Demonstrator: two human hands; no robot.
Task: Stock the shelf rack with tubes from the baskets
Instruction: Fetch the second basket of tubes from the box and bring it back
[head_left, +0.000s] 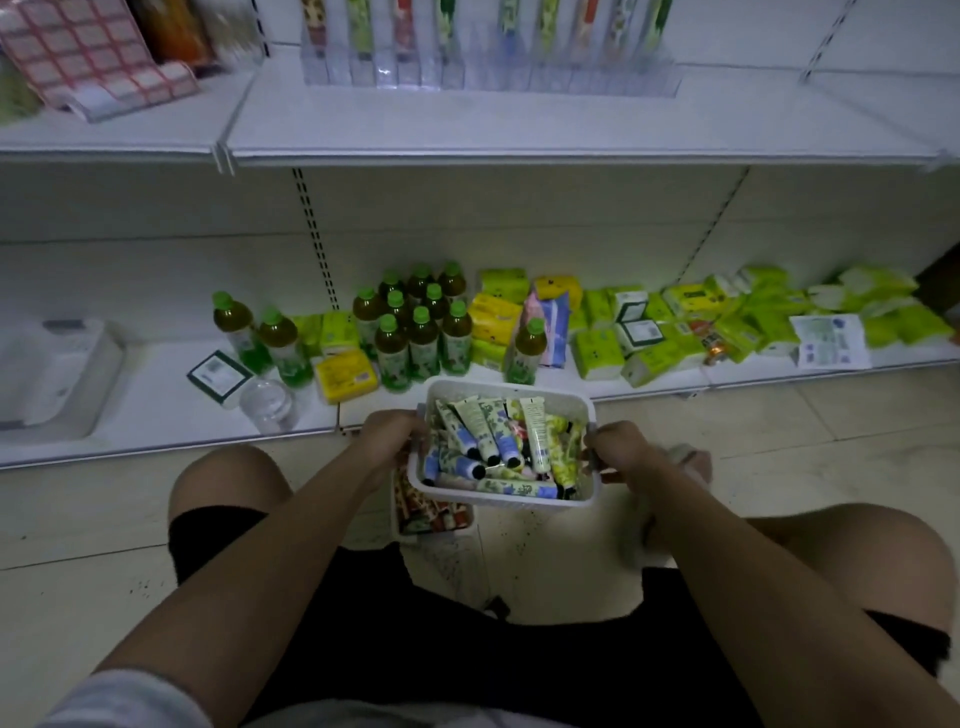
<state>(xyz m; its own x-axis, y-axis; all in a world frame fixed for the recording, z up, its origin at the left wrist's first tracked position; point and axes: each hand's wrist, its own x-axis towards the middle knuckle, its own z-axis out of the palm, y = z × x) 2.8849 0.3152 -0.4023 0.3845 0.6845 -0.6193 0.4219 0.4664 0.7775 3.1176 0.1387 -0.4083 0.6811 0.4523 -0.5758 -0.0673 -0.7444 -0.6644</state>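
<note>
A white plastic basket full of several floral-print tubes is held above the floor between my knees. My left hand grips its left handle and my right hand grips its right handle. A second basket with reddish tubes rests on the floor, partly hidden beneath the first. On the upper shelf stands a clear divider rack with upright tubes in several of its slots.
The bottom shelf carries green-capped bottles, yellow and green tissue packs, a clear cup and a white tray. A roll of red-edged labels lies on the upper shelf at left. The floor is tiled.
</note>
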